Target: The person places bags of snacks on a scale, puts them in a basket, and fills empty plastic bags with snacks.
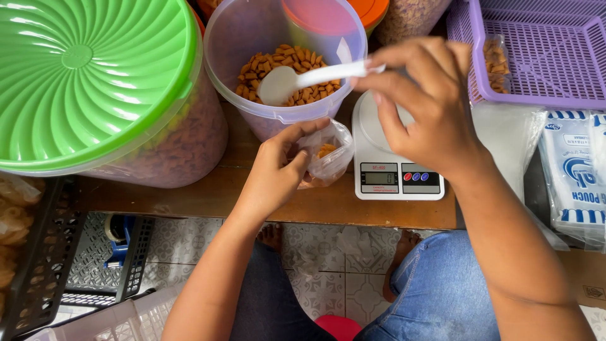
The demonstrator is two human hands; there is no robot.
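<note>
White spoon (303, 79) level, bowl leftward over snack tub (252, 38), gripped by right hand (423, 107); left hand (278, 173) pinching clear bag (328, 155).

My left hand (274, 173) pinches a small bag (328, 158) of thin clear plastic, glossy and crinkled. My right hand (420, 101) holds a spoon (297, 80) of smooth white plastic. Behind the bag, the tub (252, 38) is cloudy, half-clear plastic. Right of the bag, the scale (394, 183) is white glossy plastic. The surface (208, 196) under them is brown wood, matt and worn.
</note>
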